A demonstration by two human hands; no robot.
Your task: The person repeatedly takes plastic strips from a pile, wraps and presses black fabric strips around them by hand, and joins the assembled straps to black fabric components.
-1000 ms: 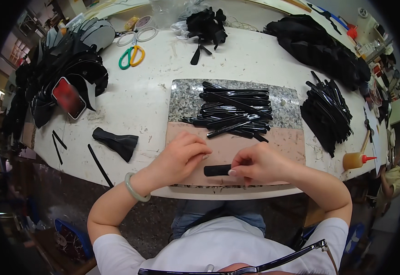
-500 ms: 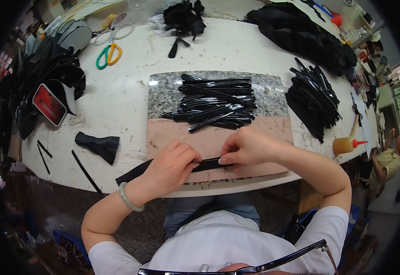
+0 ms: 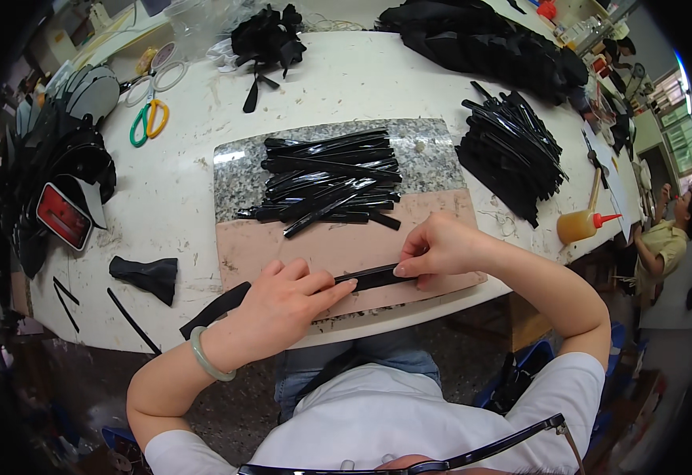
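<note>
A long black strip (image 3: 377, 277) of fabric or leather lies along the near edge of a pinkish board (image 3: 243, 245). My left hand (image 3: 278, 305) rests over it, index finger stretched along the strip and holding it down; its thumb is hidden. Thumb and fingers of my right hand (image 3: 445, 252) pinch the strip farther right. A narrow raised edge runs along its upper side between my hands. The strip's loose tail (image 3: 215, 309) shows left of my left hand. Just beyond, glossy black strips (image 3: 330, 170) are heaped on a speckled stone slab (image 3: 239, 178).
More black strips (image 3: 516, 146) are piled to the right, near a glue bottle (image 3: 575, 228) with a red tip. At left lie a black folded piece (image 3: 146, 275), a phone (image 3: 64, 216) and scissors (image 3: 149, 119). Black material (image 3: 480, 47) fills the back. A person (image 3: 667, 245) sits far right.
The view has shifted, so the table appears farther left. My left index finger has straightened along the strip, and more of the strip shows between my hands. My right hand still pinches it.
</note>
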